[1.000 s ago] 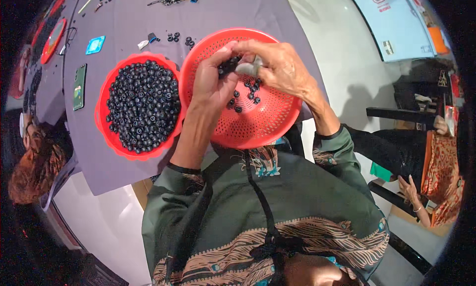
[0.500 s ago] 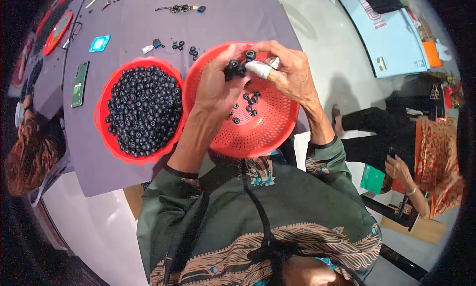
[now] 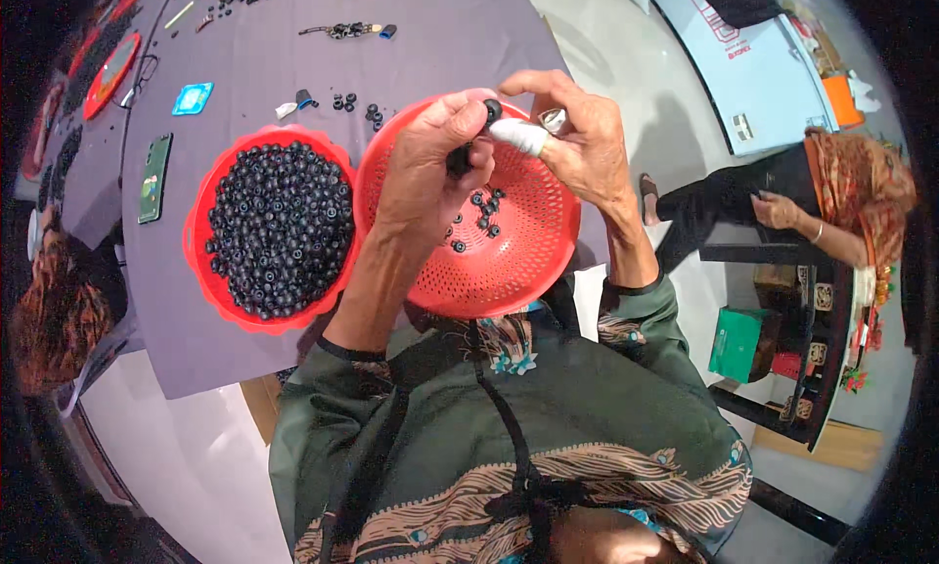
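Left hand (image 3: 421, 168) tighter on beads (image 3: 492, 112), right hand (image 3: 594, 148) arched

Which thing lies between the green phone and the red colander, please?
In the head view, a red bowl full of small dark round pieces lies between the green phone and the red colander.

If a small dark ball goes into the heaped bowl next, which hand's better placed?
Probably the left hand: it holds small dark balls and is nearer the heaped bowl. The right hand sits farther off, at the right of the colander.
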The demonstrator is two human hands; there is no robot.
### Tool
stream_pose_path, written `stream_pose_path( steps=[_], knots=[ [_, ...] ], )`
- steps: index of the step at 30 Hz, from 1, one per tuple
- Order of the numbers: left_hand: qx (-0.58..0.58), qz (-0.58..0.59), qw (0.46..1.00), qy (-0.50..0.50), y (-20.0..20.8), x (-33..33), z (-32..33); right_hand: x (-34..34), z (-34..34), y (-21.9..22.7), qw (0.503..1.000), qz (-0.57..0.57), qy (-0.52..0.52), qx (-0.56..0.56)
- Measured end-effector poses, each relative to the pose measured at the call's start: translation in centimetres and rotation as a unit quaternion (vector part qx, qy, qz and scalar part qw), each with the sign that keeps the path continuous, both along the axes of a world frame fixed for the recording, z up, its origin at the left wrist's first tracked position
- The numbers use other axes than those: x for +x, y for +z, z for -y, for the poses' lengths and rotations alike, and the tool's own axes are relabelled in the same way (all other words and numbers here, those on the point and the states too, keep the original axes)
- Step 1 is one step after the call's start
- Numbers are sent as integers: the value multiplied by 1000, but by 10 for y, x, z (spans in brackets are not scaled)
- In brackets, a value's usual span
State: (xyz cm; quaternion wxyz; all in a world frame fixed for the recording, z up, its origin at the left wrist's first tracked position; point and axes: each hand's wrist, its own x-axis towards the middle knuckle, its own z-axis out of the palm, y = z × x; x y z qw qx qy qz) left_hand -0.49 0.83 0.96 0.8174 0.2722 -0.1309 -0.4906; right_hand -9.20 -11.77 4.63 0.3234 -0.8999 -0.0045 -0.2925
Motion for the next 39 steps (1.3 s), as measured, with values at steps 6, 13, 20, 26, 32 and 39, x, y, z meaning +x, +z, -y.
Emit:
stream_pose_path(
  steps=[6,13,20,26,32,39],
  knots=[
    [-13,37,999,4,-5,1,-1,-1,1,1,1000,3,4,-22],
    [-39,50,998,5,2,2,-1,-10,6,20,997,-45,45,50],
    [-44,109,993,8,5,2,2,-13,14,18,989,-122,39,74],
    [-60,145,987,23,7,4,2,-10,13,20,994,-96,47,20],
    [-43,192,980,42,8,5,4,-9,9,31,992,-117,22,-35],
    [-34,192,980,51,9,5,7,-7,8,32,989,-141,6,-37]
  ],
)
